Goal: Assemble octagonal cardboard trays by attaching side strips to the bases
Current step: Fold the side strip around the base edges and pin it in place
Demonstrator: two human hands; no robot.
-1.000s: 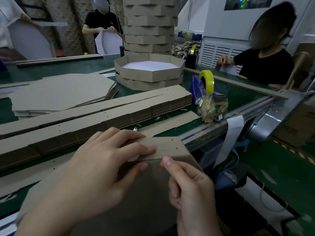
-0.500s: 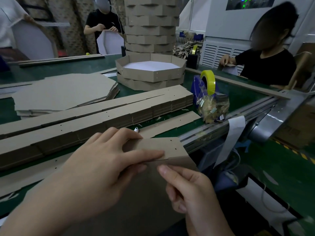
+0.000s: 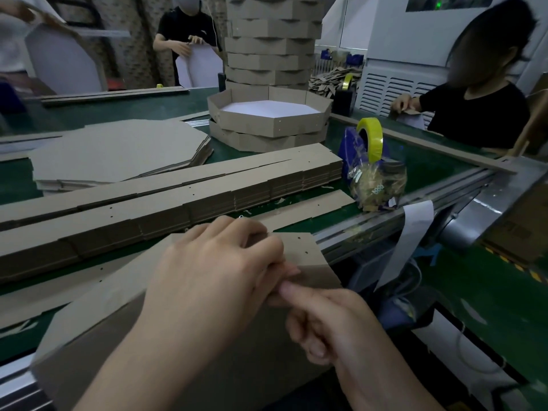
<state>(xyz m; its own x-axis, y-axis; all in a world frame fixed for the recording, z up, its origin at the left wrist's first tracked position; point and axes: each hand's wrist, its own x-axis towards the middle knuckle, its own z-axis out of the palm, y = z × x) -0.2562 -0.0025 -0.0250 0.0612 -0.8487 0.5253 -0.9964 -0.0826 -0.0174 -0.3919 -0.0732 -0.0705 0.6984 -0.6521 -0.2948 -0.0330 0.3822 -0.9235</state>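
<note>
Brown corrugated cardboard fills the foreground: a large flat brown cardboard base panel point(image 3: 184, 345) lies at the near edge of the green conveyor table point(image 3: 430, 161). The end flap of a long brown cardboard side strip point(image 3: 305, 250), punched with small holes, sits along the panel's far edge. The left hand point(image 3: 213, 271) curls its fingers over the strip's top edge and pinches it down at the fold. The right hand point(image 3: 329, 318) points its index finger at the same seam with the other fingers tucked toward the palm. I cannot tell whether it pinches a fastener there, because the left fingertips cover the spot. The likeliest trouble is misalignment: both hands work at one small point, so the rest of the strip is free to slide or swing off the base's edge, and the holes would then miss their mates. Hard pressure at the fold could also crease or tear the flap. The base seems to overhang the table toward the person, so a loosened grip might let it tip off.
</note>
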